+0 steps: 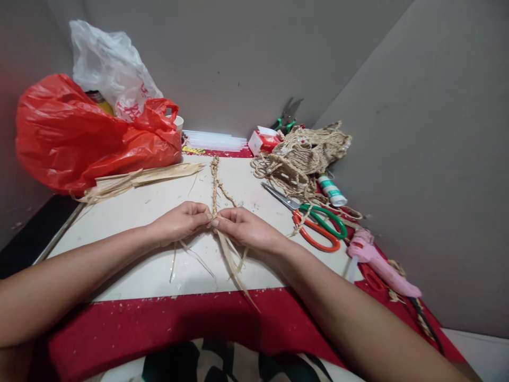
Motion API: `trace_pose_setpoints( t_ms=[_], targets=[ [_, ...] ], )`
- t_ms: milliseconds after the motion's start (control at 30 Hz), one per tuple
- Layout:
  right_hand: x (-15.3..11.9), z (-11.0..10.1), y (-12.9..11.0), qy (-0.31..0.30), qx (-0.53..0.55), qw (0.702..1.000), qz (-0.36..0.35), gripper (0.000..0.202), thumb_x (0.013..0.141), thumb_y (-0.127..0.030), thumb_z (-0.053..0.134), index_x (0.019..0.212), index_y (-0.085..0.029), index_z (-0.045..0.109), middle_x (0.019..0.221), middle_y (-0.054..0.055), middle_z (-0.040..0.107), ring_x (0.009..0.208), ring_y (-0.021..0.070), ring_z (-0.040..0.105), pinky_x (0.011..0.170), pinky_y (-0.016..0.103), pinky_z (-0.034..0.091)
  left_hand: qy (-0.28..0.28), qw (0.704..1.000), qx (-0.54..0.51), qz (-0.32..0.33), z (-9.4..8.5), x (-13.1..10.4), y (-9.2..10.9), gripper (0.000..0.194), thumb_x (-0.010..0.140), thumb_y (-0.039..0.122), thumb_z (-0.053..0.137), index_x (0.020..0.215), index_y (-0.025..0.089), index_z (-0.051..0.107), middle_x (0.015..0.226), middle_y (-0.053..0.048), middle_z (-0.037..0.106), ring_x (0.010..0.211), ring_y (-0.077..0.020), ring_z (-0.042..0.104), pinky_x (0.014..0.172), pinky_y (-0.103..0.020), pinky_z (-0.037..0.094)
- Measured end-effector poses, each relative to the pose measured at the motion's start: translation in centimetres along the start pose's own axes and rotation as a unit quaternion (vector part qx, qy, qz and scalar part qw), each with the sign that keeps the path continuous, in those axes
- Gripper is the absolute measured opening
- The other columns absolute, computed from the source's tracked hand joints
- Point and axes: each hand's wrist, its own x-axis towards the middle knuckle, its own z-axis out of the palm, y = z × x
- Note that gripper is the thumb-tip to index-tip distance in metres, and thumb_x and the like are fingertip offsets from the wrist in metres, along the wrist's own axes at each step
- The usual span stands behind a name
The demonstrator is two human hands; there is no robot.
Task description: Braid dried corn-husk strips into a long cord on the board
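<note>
1. A tan braided cord of dried plant fibre (pixel 214 185) is seen at the centre of a white board (pixel 139 276), laid over a red cloth (pixel 159 329). Its far end is pointed towards the grey wall (pixel 254 63), its near end met by two bare hands.

2. The near end is pinched between the thumb and fingers of the left hand (pixel 186 220) and, just beside it, by those of the right hand (pixel 248 228). Both grips are narrow, with the fingertips almost touching; exactly which strand is held by each is hidden.

3. Strands appear, by judgement, to be being twisted or crossed at the cord's working end. For the next move, a firm pinch at the crossing and an even pull on the loose fibres would be called for, lest the weave be slackened.

4. The cord is knobbly and tightly turned, with a thinner braided length (pixel 226 193) slanted from it towards the right hand. Below the fingers, pale, flat, unwoven strips (pixel 234 265) are splayed over the board's near edge.

5. Green-and-orange-handled scissors (pixel 324 220) are laid at the right, near a heaped bundle of tan fibre rope (pixel 306 159); pale dried husks (pixel 159 175) are placed at the left, beside a red plastic bag (pixel 87 132).
</note>
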Motion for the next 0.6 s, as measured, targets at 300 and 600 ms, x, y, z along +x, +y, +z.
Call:
trace_pose_setpoints(
  t_ms=[300, 600],
  targets=[
    [0.1, -1.3, -0.6, -0.114, 0.217, 0.963, 0.114, 0.037, 0.071, -0.033, 0.072, 0.062, -0.015, 0.041, 0.048, -0.012, 0.018, 0.040, 0.0000, 0.007, 0.035, 0.014, 0.005, 0.035, 0.984, 0.153, 0.087, -0.4, -0.4, 0.1, 0.020, 0.080, 0.034, 0.053, 0.072, 0.015, 0.051, 0.051, 0.006, 0.039, 0.044, -0.0053, 0.030, 0.044, -0.020, 0.022],
    [0.0, 0.1, -0.4, -0.070, 0.224, 0.968, 0.089, 0.042, 0.071, -0.035, 0.071, 0.062, -0.018, 0.034, 0.047, -0.013, 0.019, 0.039, -0.0001, 0.008, 0.033, 0.013, 0.005, 0.107, 0.967, 0.163, 0.165, 0.5, -0.4, -1.0, 0.020, 0.084, 0.032, 0.047, 0.074, 0.015, 0.050, 0.062, 0.002, 0.048, 0.056, -0.0083, 0.040, 0.055, -0.023, 0.033]
  ],
)
